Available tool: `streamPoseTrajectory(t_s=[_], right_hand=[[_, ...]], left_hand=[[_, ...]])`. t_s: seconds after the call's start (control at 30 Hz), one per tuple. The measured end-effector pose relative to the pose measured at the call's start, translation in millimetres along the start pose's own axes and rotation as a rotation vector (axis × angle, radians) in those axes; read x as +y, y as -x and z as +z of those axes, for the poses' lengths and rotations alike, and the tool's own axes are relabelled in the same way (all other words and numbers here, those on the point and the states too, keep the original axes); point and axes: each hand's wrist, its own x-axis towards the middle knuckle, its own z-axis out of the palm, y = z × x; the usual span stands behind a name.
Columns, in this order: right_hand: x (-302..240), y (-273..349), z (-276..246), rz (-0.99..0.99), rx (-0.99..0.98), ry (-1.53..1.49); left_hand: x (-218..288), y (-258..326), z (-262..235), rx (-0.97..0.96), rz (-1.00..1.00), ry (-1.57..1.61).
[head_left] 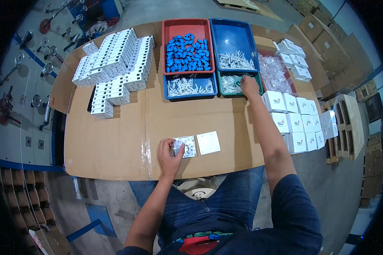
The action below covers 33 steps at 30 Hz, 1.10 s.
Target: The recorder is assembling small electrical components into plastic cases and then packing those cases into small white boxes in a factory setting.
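Note:
My left hand (pixel 169 156) grips the left side of a square white housing (pixel 189 147) with inner parts showing, its thumb and fingers on it; the housing lies on the cardboard-covered table near the front edge. Just right of it lies a flat white square cover (pixel 208 143), apart from the hand. My right hand (pixel 249 86) reaches far forward to the right end of a green tray (pixel 225 95) holding small white stick-like pieces (pixel 230 84). Its fingers are bent together over the pieces; whatever is between the fingertips is too small to make out.
A red tray (pixel 166 29) holds blue pieces. Two blue trays (pixel 232 34) hold more white pieces. Stacked white units (pixel 115 57) stand at left. White boxes (pixel 295 121) and clear plastic bags (pixel 275 72) are at right. Cardboard flaps (pixel 57 97) edge the table.

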Motion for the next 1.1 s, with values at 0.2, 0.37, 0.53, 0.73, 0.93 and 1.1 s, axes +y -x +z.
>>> streamPoseTrajectory(t_s=[0.2,0.37,0.53,0.73,0.93,1.1], right_hand=[[0,-2,-5,-0.114,-0.067,-0.042],[-1,-6,-11,-0.169,0.086,-0.183],[4,-13,-10,-0.183,0.121,-0.197],[6,-14,-10,-0.221,0.083,-0.114],[6,-14,-8,-0.232,0.033,-0.116],[21,-19,1,-0.231,0.078,-0.080]], left_hand=[[-3,0,0,-0.005,-0.006,-0.009],[-2,-1,1,-0.005,0.002,-0.009],[0,-1,1,0.002,-0.002,-0.004],[3,0,-1,0.009,0.001,-0.023],[0,-1,-1,0.014,0.021,-0.021],[5,-3,0,0.011,0.037,-0.024]])
